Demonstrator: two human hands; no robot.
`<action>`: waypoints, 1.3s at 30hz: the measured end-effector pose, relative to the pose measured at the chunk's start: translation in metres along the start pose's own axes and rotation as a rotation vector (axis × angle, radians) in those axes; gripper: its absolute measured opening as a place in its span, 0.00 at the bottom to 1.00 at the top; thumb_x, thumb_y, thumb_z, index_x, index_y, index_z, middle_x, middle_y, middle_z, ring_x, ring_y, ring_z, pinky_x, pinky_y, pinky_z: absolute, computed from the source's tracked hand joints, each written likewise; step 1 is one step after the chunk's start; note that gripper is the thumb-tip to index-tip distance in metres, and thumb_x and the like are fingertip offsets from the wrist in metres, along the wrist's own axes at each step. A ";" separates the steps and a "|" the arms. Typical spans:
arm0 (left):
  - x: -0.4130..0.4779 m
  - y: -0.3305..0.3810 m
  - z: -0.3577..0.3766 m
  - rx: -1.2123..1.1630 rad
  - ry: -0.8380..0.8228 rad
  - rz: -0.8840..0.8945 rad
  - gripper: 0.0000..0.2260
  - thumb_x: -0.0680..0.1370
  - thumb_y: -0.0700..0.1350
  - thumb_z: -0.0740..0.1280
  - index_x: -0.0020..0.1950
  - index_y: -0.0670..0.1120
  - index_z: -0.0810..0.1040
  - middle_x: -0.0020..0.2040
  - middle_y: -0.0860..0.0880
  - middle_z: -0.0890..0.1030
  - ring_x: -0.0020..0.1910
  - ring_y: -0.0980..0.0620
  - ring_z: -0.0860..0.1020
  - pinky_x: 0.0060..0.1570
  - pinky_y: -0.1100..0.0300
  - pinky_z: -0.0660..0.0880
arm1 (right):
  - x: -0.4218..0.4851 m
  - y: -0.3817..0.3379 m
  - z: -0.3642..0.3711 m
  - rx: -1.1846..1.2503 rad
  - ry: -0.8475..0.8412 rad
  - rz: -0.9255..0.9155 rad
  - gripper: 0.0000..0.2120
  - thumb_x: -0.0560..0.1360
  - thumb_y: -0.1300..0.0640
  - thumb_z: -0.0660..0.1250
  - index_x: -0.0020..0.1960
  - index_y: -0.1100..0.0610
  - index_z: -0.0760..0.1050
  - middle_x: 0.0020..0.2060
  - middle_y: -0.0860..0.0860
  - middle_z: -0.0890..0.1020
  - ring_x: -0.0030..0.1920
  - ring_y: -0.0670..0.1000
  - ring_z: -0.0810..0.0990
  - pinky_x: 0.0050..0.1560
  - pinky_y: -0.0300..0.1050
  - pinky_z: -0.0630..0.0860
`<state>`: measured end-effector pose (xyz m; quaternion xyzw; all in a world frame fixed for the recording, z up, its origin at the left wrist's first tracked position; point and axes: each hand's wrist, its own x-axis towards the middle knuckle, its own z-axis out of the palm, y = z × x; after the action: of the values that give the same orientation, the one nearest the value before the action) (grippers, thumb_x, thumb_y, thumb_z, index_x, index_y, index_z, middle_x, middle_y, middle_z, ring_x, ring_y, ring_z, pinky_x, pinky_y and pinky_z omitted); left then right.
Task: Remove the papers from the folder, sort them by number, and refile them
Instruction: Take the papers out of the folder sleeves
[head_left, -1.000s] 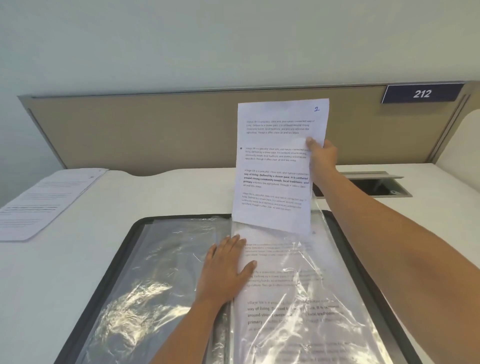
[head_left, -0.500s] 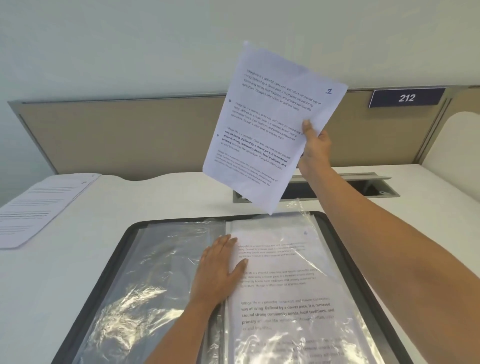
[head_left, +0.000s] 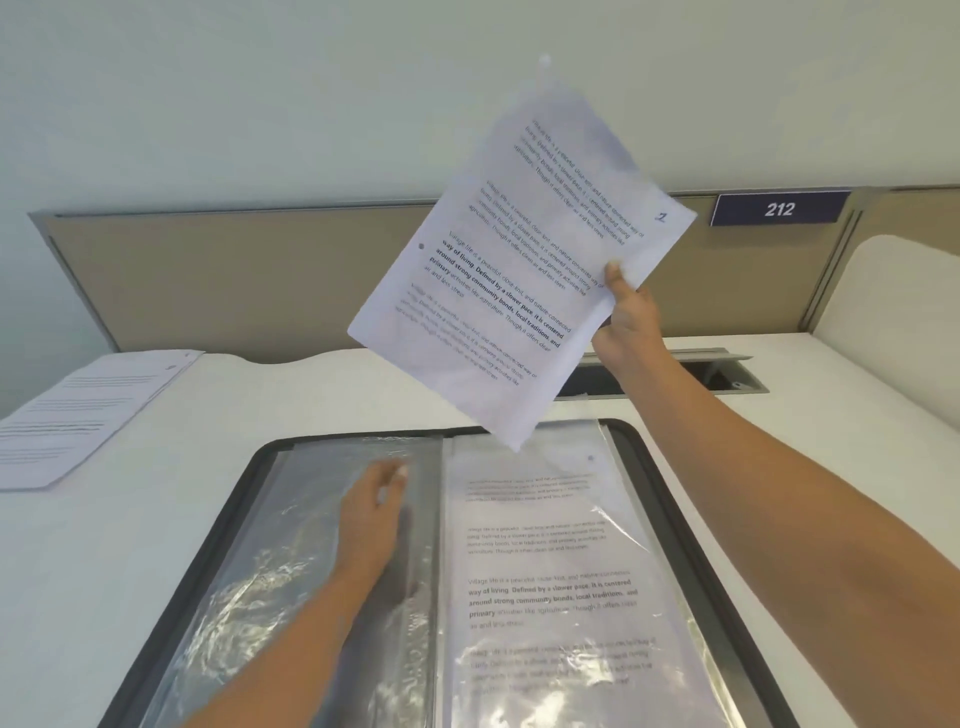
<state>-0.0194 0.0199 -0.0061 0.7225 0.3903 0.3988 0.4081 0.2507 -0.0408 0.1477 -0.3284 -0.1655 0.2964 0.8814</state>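
Note:
A black folder (head_left: 223, 525) lies open on the white desk, its clear plastic sleeves spread flat. My right hand (head_left: 631, 325) pinches a printed sheet (head_left: 519, 260) by its right edge and holds it tilted in the air above the folder's far end; a handwritten number sits in its top right corner. My left hand (head_left: 371, 512) lies blurred over the empty left sleeve (head_left: 260, 587) near the spine, fingers extended. The right sleeve holds another printed page (head_left: 545, 587) under plastic.
A small pile of printed papers (head_left: 78, 415) lies at the desk's far left. A beige partition (head_left: 234, 270) with a blue "212" plate (head_left: 779, 209) stands behind. An open cable slot (head_left: 717, 376) sits in the desk beyond the folder.
My right hand has pulled the sheet fully out of the right sleeve, lifted it and tilted it leftward. My left hand has slid left from the spine onto the left sleeve.

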 end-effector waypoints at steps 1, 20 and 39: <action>0.003 0.003 -0.007 -0.127 0.003 -0.104 0.07 0.81 0.46 0.60 0.50 0.47 0.77 0.46 0.49 0.80 0.48 0.49 0.78 0.52 0.58 0.68 | -0.004 0.001 -0.002 -0.036 -0.006 0.021 0.08 0.79 0.62 0.62 0.57 0.59 0.74 0.46 0.52 0.82 0.44 0.51 0.82 0.47 0.51 0.79; -0.040 0.027 -0.078 -0.207 -0.260 -0.530 0.09 0.75 0.28 0.64 0.52 0.37 0.77 0.31 0.48 0.83 0.28 0.51 0.82 0.28 0.59 0.79 | -0.133 0.071 -0.059 -0.780 0.041 0.632 0.10 0.77 0.66 0.64 0.58 0.66 0.73 0.53 0.60 0.81 0.50 0.59 0.80 0.46 0.49 0.79; -0.047 0.011 -0.166 -0.100 0.014 -0.504 0.05 0.73 0.36 0.70 0.41 0.46 0.80 0.45 0.42 0.83 0.46 0.41 0.82 0.54 0.46 0.77 | -0.171 0.106 -0.001 -0.758 -0.001 0.611 0.08 0.76 0.72 0.62 0.41 0.62 0.71 0.37 0.56 0.78 0.35 0.52 0.77 0.34 0.41 0.79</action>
<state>-0.1831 0.0204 0.0493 0.5784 0.5407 0.3084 0.5272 0.0759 -0.0849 0.0590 -0.6598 -0.1584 0.4605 0.5723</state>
